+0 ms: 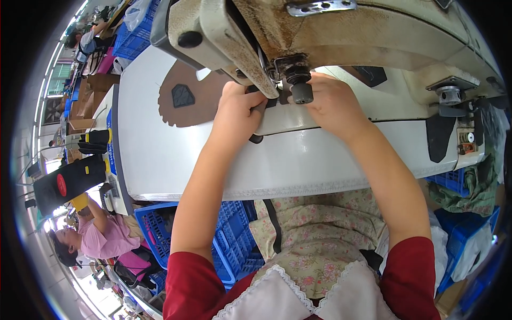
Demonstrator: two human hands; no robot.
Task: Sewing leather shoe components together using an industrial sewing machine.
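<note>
A sewing machine [384,42] with a worn beige body reaches over a white worktable. Under its head, near the needle, my left hand [237,109] is closed, thumb and fingers pinching the edge of a flat brown piece [205,104], leather-like, with a notched curved rim. A small dark angular patch [183,96] lies on that piece, left of my hand. My right hand [336,104] curls in at the needle's other side, its fingertips hidden behind the machine's black knob [302,92]. What those fingers grip cannot be made out.
Another dark piece [370,74] lies behind my right hand, and a black one [440,137] near the table's right end. A ruler strip [298,191] runs along the front edge. Blue crates [234,240] stand below. At left, a person in pink [109,234] sits at another machine.
</note>
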